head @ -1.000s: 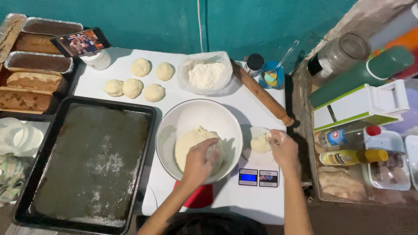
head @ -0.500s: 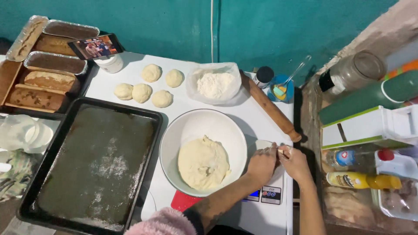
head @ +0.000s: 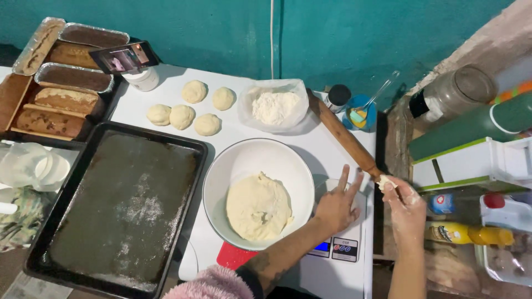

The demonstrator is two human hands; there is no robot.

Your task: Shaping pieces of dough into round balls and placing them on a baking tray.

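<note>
My left hand (head: 337,206) rests fingers spread on the kitchen scale (head: 339,248), just right of the white bowl (head: 249,160) that holds a large lump of dough (head: 258,206). My right hand (head: 403,200), dusted with flour, pinches a small piece of dough (head: 384,181) at the table's right edge, near the end of the wooden rolling pin (head: 342,134). Several shaped dough balls (head: 182,116) lie on the white table (head: 138,94) behind the bowl.
A dark floured baking tray (head: 119,205) lies left of the bowl. A bag of flour (head: 274,106), a small blue cup (head: 361,113) and a phone (head: 123,57) sit at the back. Loaf pans (head: 66,99) stand far left; jars and bottles (head: 471,235) crowd the right shelf.
My left hand left the dough in the bowl and came to the scale. My right hand lifted a small dough piece off toward the right edge.
</note>
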